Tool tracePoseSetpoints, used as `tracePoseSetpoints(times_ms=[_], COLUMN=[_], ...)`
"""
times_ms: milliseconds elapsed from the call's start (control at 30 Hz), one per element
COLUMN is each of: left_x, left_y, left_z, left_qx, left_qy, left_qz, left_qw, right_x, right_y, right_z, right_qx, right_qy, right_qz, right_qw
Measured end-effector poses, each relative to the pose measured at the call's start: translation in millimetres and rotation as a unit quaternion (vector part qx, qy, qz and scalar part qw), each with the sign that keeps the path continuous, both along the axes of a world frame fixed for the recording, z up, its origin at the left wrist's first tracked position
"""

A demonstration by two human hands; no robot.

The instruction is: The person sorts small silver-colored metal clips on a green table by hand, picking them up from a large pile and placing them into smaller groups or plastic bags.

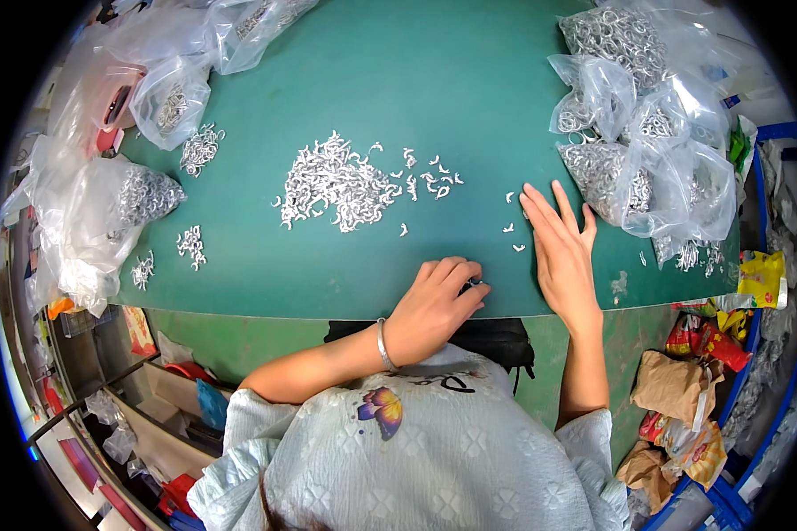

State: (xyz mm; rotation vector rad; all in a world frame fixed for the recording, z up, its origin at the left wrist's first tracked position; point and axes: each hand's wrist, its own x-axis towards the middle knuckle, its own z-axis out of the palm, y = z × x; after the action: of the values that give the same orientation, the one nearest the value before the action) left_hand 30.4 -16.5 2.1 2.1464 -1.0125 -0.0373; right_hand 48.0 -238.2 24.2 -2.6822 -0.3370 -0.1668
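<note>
Hooks, tiny silvery metal ones, look light, stiff and slippery, so I'd guess you pinch one by its curved middle with fingertips rather than scoop. Nearest the mat edge, the left hand is curled, fingertips pinched on something small and dark, can't tell what exactly. Just right of it the right hand lies flat, fingers spread, holding nothing, a few strays beside it. Main pile sits mid-mat, further out. Bags of them crowd the mat's far right.
</note>
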Motion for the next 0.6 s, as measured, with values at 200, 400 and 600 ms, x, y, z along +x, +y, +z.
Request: tracePoseSetpoints(times_ms=[200,400,600], left_x=[-3.3,-7.9,-6.5], left_y=[22.5,35.8,23.9], left_z=[1.5,1.7,9.6], left_qx=[-0.003,-0.015,0.003], left_qy=[0.001,0.017,-0.016], left_qz=[0.036,0.027,0.062], left_qw=[0.999,0.999,0.998], right_x=[-39.9,-79.1,-35.6], right_y=[-7.2,48.6,47.7], right_z=[0.8,0.7,0.8], right_qx=[-0.077,-0.034,0.093], right_qy=[0.057,0.137,0.036], right_qz=[-0.046,0.067,0.064], right_qw=[0.994,0.988,0.993])
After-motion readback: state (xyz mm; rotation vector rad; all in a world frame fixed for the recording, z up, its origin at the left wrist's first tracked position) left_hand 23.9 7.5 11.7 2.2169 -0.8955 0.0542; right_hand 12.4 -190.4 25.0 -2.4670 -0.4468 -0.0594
